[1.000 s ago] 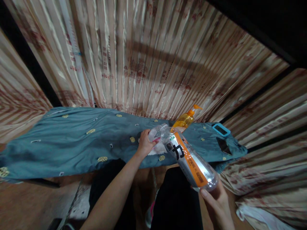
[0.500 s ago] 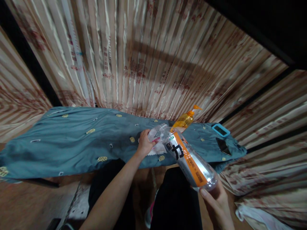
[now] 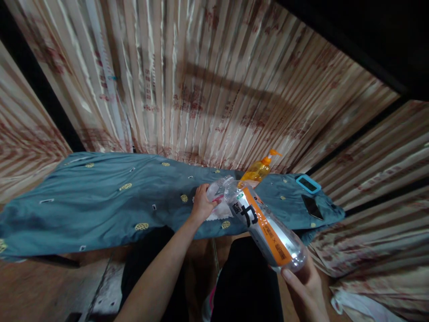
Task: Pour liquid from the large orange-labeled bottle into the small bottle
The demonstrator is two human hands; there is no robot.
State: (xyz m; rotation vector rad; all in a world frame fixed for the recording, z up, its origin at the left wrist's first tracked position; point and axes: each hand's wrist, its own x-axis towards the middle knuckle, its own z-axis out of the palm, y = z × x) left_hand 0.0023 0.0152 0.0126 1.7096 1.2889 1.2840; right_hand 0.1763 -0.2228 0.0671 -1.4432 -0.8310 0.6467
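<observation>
Nearest you, between and beside your black-clad legs [image 3: 246, 277], your right hand [image 3: 306, 288] grasps the base of a large clear bottle [image 3: 266, 230]. You have it slanting away, base toward you and neck up and to the left. Just past it, your left hand [image 3: 202, 205] clasps a smaller clear container [image 3: 214, 192] with some pink on it, over a white lace-edged piece [image 3: 219, 213] on the counter [image 3: 100, 197]. The neck of your large bottle meets or overlaps the container's upper end; you cannot tell from here whether they touch, or whether any liquid passes.

Hardly anything changes over the last second: your view dips slightly, while both your grips and the bottle's slant match the earlier pictures. That suggests the work is at a steady hold rather than a change of step.

Your bottle's silver label reads "魔力" in large black characters; the orange stripe carries smaller characters and a "×", too small to read surely.

Farther off, behind the neck, an amber pump bottle [image 3: 257, 171] leans right, its label unreadable. To the right lie a dark flat slab [image 3: 312, 206] and a blue-framed device [image 3: 308, 184]. Beyond, the curtain [image 3: 201, 89] bears reddish writing, too blurred for you to make out.
</observation>
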